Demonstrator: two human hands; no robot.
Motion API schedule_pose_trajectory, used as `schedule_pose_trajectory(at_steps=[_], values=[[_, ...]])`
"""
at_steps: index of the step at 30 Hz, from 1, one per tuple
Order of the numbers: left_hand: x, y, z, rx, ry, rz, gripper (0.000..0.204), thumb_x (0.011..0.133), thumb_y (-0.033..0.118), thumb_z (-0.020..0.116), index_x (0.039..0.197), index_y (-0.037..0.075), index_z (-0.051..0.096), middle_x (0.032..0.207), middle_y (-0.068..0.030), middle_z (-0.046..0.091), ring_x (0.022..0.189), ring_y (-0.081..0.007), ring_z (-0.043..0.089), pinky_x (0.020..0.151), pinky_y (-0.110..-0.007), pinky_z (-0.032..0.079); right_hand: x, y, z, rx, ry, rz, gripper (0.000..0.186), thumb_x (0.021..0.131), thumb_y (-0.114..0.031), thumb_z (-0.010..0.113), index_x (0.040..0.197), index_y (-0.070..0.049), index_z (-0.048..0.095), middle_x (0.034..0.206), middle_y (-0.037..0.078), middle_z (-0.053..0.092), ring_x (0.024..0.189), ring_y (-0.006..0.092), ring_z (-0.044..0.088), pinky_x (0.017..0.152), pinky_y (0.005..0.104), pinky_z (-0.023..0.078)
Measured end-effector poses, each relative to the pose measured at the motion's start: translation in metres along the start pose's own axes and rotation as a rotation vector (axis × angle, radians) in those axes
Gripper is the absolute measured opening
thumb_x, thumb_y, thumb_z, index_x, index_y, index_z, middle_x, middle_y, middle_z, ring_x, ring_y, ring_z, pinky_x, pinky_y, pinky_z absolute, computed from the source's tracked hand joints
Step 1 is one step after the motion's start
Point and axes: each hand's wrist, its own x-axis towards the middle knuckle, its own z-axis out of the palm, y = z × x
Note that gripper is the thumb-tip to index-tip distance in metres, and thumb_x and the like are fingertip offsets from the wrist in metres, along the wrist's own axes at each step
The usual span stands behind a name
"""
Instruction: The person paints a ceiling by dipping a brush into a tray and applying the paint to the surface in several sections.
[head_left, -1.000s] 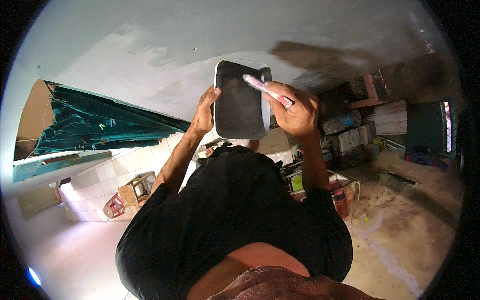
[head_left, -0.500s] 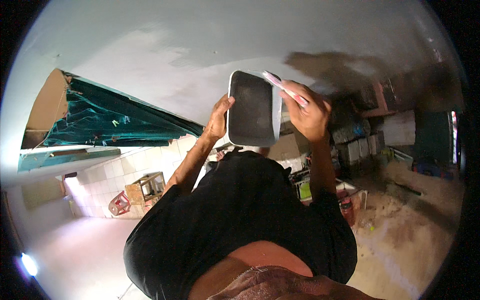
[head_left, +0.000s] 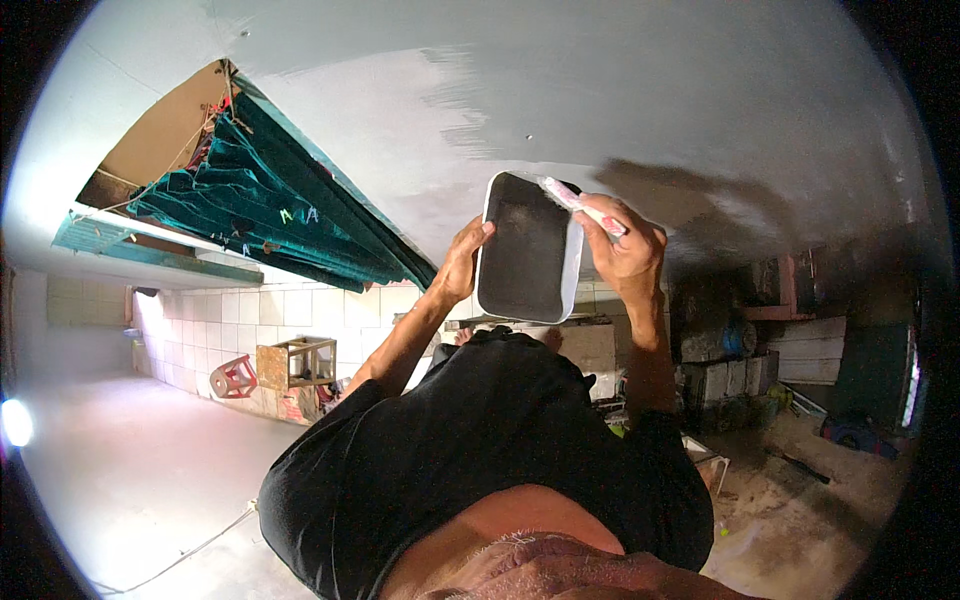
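Presently: grey rectangular tray [head_left: 527,248], rigid plastic, likely light, wet contents spillable, held up against the ceiling [head_left: 600,110]; left hand [head_left: 462,262] clasps its side rim, right hand [head_left: 628,248] closed around pink-handled brush [head_left: 580,203] at the opposite rim.

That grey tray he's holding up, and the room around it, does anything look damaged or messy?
The tray looks sound, gripped by the left hand; the right hand holds a pink-handled tool at its rim. Odd: the wall paint is patchy with ragged edges, and the green curtain hangs bunched and crooked.
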Motion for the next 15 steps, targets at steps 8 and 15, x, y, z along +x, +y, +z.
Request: schedule_pose_trajectory(at_steps=[8, 15], values=[[-0.006, 0.001, -0.041, -0.076, 0.027, 0.011, 0.051, 0.097, 0.040, 0.048, 0.127, -0.002, 0.051, 0.120, -0.0136, 0.059, 0.108, -0.0216, 0.058, 0.094, -0.035, 0.047, -0.002, -0.016, 0.018, 0.245, 0.049, 0.099, 0.016, 0.084, -0.001, 0.071, 0.098, 0.004, 0.068, 0.095, 0.013, 0.071, 0.086, 0.0156, 0.066, 0.076, 0.0263, 0.052], [-0.010, 0.009, -0.055, -0.162, 0.019, -0.006, 0.051, 0.098, 0.039, 0.044, 0.130, 0.000, 0.047, 0.120, -0.0138, 0.059, 0.110, -0.0215, 0.058, 0.095, -0.035, 0.049, -0.009, -0.030, 0.045, 0.227, 0.041, 0.142, 0.014, 0.081, -0.004, 0.074, 0.093, 0.003, 0.069, 0.089, 0.012, 0.071, 0.075, 0.0158, 0.067, 0.067, 0.0268, 0.053]])
